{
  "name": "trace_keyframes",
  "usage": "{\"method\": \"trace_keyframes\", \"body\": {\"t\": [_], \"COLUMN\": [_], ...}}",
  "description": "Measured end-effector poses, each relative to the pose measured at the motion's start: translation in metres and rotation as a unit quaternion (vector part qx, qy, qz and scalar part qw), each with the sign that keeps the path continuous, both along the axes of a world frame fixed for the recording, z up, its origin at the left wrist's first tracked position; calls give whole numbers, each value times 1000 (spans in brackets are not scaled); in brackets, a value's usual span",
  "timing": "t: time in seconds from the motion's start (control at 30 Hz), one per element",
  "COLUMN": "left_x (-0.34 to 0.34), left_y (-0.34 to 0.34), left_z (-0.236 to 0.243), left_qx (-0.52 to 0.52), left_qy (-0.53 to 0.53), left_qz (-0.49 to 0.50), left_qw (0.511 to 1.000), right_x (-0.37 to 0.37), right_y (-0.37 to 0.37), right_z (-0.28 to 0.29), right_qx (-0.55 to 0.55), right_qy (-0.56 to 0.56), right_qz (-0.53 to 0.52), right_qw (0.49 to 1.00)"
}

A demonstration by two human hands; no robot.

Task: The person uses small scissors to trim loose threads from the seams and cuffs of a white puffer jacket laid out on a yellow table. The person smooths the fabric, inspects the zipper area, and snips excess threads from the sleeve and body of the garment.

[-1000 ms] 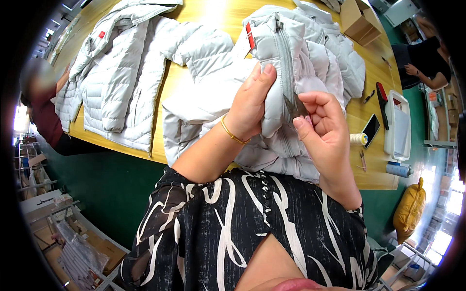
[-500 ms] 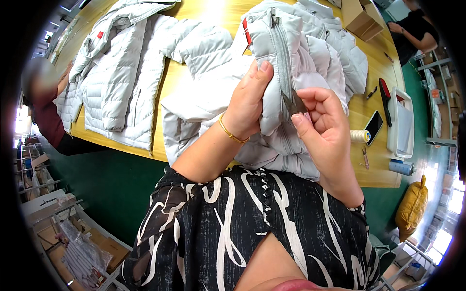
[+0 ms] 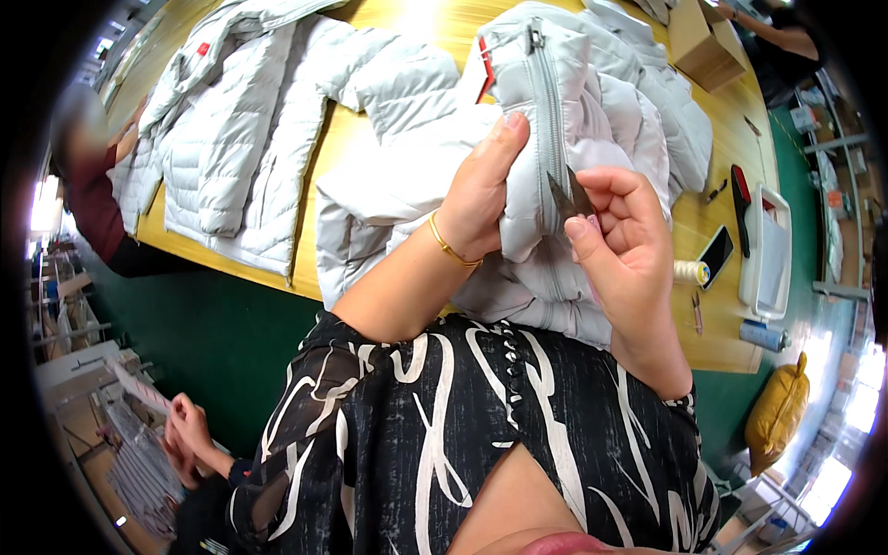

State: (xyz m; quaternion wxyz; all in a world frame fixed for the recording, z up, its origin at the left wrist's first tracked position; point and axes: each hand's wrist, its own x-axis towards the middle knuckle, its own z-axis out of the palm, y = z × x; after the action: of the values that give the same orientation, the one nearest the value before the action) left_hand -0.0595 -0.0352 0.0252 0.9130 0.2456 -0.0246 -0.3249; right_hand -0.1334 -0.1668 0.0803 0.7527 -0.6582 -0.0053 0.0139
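Note:
My left hand grips a pale grey padded jacket piece with a grey zipper running down it and a red tag near its top. My right hand is closed on small snips, their dark pointed blades lying against the fabric beside the zipper, a pink part showing by my fingers. The rest of the bulky garment spreads on the table under both hands.
A quilted jacket lies left on the yellow table. Rightward are a carton, phone, thread cone, white tray and brush. Co-workers stand left and upper right; another's hands show lower left.
Another person's hands have appeared at the lower left. The worker at upper right has shifted up and away. The snips' blades now show more clearly beside the zipper; my hands stay nearly in place.

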Motion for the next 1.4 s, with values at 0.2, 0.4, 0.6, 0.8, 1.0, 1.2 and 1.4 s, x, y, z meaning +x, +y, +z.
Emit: {"method": "trace_keyframes", "body": {"t": [0.2,0.4,0.6,0.8,1.0,1.2,1.4], "left_x": [4,11,12,10,3,4,6], "left_y": [14,25,29,31,37,40,38], "left_z": [-14,-41,-52,-55,-44,-44,-46], "left_qx": [-71,-110,-218,-206,-42,21,15], "left_qy": [68,66,31,27,-66,-101,-95], "left_qz": [-10,24,13,69,152,187,189], "left_qw": [995,991,975,976,985,977,977], "right_x": [14,32,41,46,50,54,54], "right_y": [17,33,34,35,33,32,33], "right_z": [-5,-18,-32,-40,-47,-54,-54], "right_qx": [-13,-78,-132,-140,-117,-96,-69], "right_qy": [-16,-8,-43,-52,-61,-58,-70], "right_qz": [41,68,81,95,97,102,88], "right_qw": [999,995,987,984,987,988,991]}}
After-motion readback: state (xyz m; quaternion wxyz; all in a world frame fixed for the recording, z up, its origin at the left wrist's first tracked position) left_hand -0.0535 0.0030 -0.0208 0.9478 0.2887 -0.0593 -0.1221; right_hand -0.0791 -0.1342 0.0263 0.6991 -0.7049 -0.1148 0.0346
